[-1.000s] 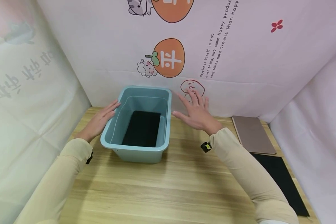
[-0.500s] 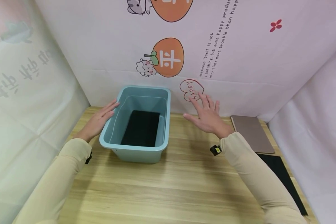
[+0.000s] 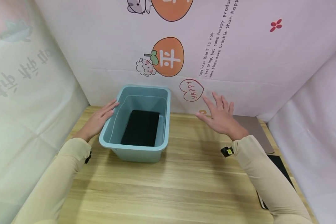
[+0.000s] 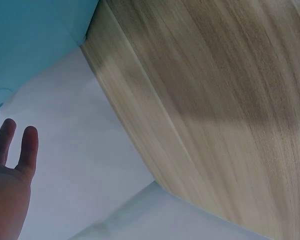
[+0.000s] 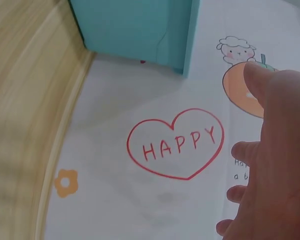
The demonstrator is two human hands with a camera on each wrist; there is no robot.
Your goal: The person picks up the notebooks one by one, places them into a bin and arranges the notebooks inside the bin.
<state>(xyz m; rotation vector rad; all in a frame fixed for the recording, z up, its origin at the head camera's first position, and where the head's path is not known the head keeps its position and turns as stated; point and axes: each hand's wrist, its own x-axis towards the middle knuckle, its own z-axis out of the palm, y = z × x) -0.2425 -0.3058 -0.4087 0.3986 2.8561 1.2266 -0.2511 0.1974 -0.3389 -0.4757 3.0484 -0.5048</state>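
Observation:
A blue-green plastic bin (image 3: 141, 155) stands near the back wall. Inside it, a flat black rectangular thing (image 3: 141, 127) lies on the bottom. My left hand (image 3: 96, 121) rests its straight fingers on the bin's left rim. Two of that hand's fingers (image 4: 28, 150) show in the left wrist view, below the bin's side. Well to the right of the bin, my right hand (image 3: 224, 118) is raised with its fingers spread and nothing in it. In the right wrist view this hand (image 5: 285, 160) is in front of the printed white cloth.
A brown notebook (image 3: 257, 133) lies at the back right of the wooden table (image 3: 170, 193), partly behind my right hand. Nearer, a flat black item (image 3: 280, 163) is mostly covered by my right forearm. White cloth walls (image 3: 240, 62) close in the back and both sides.
My right hand has moved right, away from the bin and towards the brown notebook. My left hand has stayed on the bin's rim, and the bin has not moved.

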